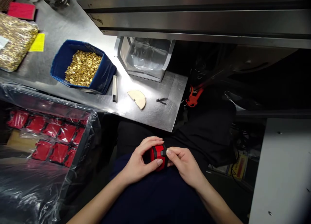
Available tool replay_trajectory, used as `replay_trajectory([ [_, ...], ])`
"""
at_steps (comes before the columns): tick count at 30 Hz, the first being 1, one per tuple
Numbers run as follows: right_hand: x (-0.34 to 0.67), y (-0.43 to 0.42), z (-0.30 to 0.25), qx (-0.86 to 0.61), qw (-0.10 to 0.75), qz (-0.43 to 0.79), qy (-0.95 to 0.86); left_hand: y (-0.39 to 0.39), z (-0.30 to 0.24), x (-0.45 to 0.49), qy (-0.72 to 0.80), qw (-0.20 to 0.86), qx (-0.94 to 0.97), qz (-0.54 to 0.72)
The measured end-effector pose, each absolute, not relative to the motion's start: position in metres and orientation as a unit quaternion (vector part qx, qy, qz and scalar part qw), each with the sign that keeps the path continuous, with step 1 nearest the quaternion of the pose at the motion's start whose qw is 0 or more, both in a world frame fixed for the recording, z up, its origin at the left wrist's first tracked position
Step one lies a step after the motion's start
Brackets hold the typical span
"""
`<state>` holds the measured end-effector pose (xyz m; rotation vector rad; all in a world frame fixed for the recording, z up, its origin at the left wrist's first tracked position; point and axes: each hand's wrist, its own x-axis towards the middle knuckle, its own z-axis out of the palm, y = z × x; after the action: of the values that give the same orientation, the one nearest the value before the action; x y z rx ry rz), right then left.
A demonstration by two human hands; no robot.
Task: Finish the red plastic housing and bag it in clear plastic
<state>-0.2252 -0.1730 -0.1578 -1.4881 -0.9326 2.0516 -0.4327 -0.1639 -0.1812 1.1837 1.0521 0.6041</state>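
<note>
Over my lap, my left hand wraps round a small red and black plastic case, its thumb on the near face and its fingers over the far side. At the case's right edge is my right hand, with thumb and forefinger pinched together. Whatever lies between those two fingertips is hidden or too small to make out. On the metal bench beyond my hands lie nail clippers, a half-round pale disc and a narrow white and black tool.
A blue bin holds many small brass pieces; a grey bin holds clear plastic. At left, a plastic-lined crate contains several red parts. Orange-handled cutters hang by the bench corner. A metal ledge overhangs the back.
</note>
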Motion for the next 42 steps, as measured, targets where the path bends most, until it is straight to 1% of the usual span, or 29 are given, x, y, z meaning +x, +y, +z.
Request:
replay_trajectory([
  [4, -0.231, -0.179, -0.164, -0.586, 0.244, 0.718, -0.286, -0.163, -0.181, -0.435, 0.461, 0.676, 0.493, 0.295],
  [7, -0.226, -0.184, -0.166, -0.629, 0.233, 0.685, -0.285, -0.162, -0.179, -0.439, 0.461, 0.691, 0.464, 0.307],
  [9, -0.221, -0.185, -0.162, -0.624, 0.215, 0.665, -0.349, -0.161, -0.178, -0.44, 0.466, 0.695, 0.447, 0.316],
  [13, -0.22, -0.179, -0.148, -0.507, 0.192, 0.638, -0.546, -0.16, -0.173, -0.436, 0.498, 0.73, 0.355, 0.306],
  [16, -0.223, -0.176, -0.148, -0.49, 0.18, 0.546, -0.655, -0.157, -0.167, -0.429, 0.514, 0.757, 0.28, 0.29],
  [19, -0.225, -0.176, -0.154, -0.495, 0.19, 0.479, -0.7, -0.152, -0.161, -0.423, 0.522, 0.742, 0.309, 0.284],
  [24, -0.228, -0.176, -0.152, -0.494, 0.23, 0.534, -0.647, -0.144, -0.16, -0.416, 0.559, 0.685, 0.361, 0.296],
  [31, -0.24, -0.166, -0.141, -0.536, 0.256, 0.605, -0.531, -0.133, -0.157, -0.411, 0.573, 0.67, 0.363, 0.301],
  [36, -0.239, -0.161, -0.139, -0.546, 0.235, 0.648, -0.476, -0.138, -0.153, -0.419, 0.469, 0.683, 0.453, 0.328],
  [40, -0.237, -0.162, -0.141, -0.544, 0.197, 0.641, -0.505, -0.141, -0.157, -0.417, 0.489, 0.714, 0.374, 0.332],
  [42, -0.237, -0.161, -0.142, -0.541, 0.175, 0.659, -0.492, -0.141, -0.161, -0.415, 0.505, 0.724, 0.332, 0.333],
])
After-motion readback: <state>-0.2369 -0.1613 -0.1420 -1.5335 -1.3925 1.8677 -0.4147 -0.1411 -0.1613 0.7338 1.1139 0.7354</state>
